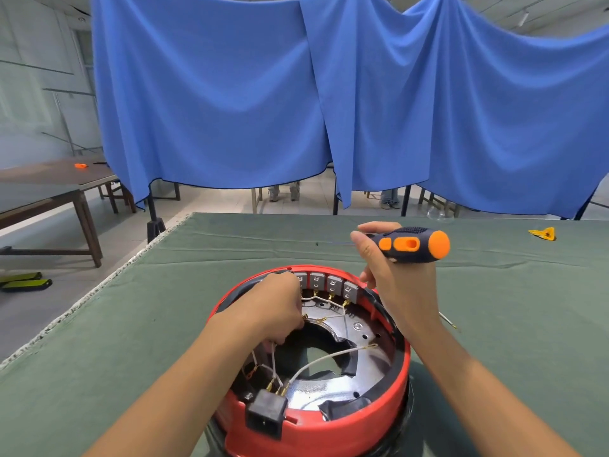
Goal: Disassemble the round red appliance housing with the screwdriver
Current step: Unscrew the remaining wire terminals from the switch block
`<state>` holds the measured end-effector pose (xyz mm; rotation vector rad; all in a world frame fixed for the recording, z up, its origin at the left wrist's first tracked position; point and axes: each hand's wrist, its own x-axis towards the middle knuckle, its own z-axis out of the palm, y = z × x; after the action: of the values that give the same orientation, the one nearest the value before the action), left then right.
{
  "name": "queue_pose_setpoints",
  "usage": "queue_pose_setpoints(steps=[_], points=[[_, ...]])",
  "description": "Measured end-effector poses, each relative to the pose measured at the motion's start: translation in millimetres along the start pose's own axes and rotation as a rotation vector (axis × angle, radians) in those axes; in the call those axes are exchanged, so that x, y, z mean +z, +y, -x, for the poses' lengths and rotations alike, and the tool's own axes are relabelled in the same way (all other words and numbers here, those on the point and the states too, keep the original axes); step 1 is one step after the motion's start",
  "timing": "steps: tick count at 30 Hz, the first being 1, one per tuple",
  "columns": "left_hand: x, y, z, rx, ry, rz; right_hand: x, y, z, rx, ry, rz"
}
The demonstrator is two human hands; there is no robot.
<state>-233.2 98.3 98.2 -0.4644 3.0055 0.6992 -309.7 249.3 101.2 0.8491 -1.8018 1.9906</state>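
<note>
Round and red, the appliance housing (329, 423) is sitting open side up at the near edge of a green-covered counter (164, 324), nearest the camera, its shiny metal interior and white wires (324, 359) lying exposed. Behind the counter, a large blue curtain (329, 110) is hanging across the far side of the room, with brown wooden tables (59, 189) standing at far left. Two bare forearms are reaching in from the near edge. The left hand (280, 308) is dipping inside the housing's left side, its fingers curled together and pinching wiring near a row of grey terminal blocks (328, 285) along the far rim. The right hand (395, 275) is hovering over the housing's far right rim, its fingers clamped around a black-and-orange screwdriver (412, 244); the handle is pointing right, and the shaft is hidden behind the hand. A black power socket (266, 415) is sitting in the housing's near rim, with wires running to it. A small yellow object (543, 233) is lying on the counter at far right, well apart from the housing, and a small orange object (80, 165) is resting on the distant left table.
</note>
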Motion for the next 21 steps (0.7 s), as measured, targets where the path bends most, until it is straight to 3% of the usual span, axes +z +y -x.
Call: queue_pose_setpoints(steps=[3,9,11,16,21], points=[[-1,-2,-1,0.024,0.006,0.105,-3,3,0,-0.015,-0.105,-0.007],[-13,4,0,0.166,0.212,0.862,0,3,0,0.151,-0.243,-0.07],[-14,9,3,0.219,0.286,1.01,1,1,0,0.16,-0.3,-0.067],[-13,15,9,0.322,0.322,1.145,4,-11,3,0.086,-0.366,-0.098],[-13,9,8,0.311,0.322,1.148,10,-14,8,-0.042,-0.402,-0.071]])
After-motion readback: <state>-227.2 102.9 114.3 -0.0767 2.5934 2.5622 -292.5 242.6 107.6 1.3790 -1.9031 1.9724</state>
